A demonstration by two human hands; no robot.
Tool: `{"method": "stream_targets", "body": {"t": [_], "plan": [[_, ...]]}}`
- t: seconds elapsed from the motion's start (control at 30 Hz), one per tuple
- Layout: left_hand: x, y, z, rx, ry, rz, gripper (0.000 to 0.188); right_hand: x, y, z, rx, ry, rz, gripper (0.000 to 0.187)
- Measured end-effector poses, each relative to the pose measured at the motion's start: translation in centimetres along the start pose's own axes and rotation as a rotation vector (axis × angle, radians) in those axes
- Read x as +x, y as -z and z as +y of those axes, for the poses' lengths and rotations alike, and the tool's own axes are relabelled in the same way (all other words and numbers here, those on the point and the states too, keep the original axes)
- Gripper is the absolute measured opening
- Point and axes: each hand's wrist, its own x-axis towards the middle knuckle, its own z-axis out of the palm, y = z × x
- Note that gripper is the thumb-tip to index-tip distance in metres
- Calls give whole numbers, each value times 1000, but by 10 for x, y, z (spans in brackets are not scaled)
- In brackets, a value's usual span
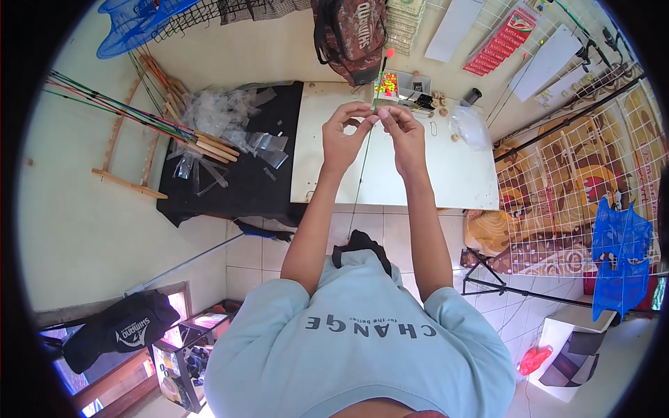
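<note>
Both arms reach forward over the white table point(327, 184), and the hands meet near its far side. A thin dark fishing rod point(359, 174) runs up from near my lap and passes between them. My left hand point(345, 136) pinches the rod between thumb and fingertips. Beside it, touching or nearly so, my right hand point(407, 136) pinches at the same spot. A bit of green shows between the fingertips; any smaller part there is hidden. Above the hands, a dark, thin length ends in a red-orange tip point(389, 53); whether it belongs to this rod I cannot tell.
Behind the hands stands a box of bright small beads or floats point(386, 85). Wooden pieces point(439, 103) and a clear plastic bag point(471, 127) lie to the right. On the left, a black cloth point(258, 184) carries plastic wrappers and wooden-handled rods point(212, 148). A camouflage bag point(352, 38) hangs behind.
</note>
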Motion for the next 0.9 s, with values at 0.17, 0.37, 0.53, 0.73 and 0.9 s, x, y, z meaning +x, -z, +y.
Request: {"method": "stream_targets", "body": {"t": [0.17, 0.37, 0.53, 0.73, 0.9], "plan": [[1, 0, 0, -133, 33, -65, 28, 2, 3, -1, -8, 70, -35, 16], [2, 0, 0, -201, 52, -123, 27, 1, 4, -3, 0, 19, -61, 17], [2, 0, 0, -216, 77, -121, 27, 0, 6, 1, 52, -57, -83, 23], [2, 1, 1, -202, 74, -105, 29, 0, 9, -1, 114, -80, -100, 25], [2, 2, 2, -176, 72, -74, 26, -3, 14, -2, -38, 48, -38, 26]]}}
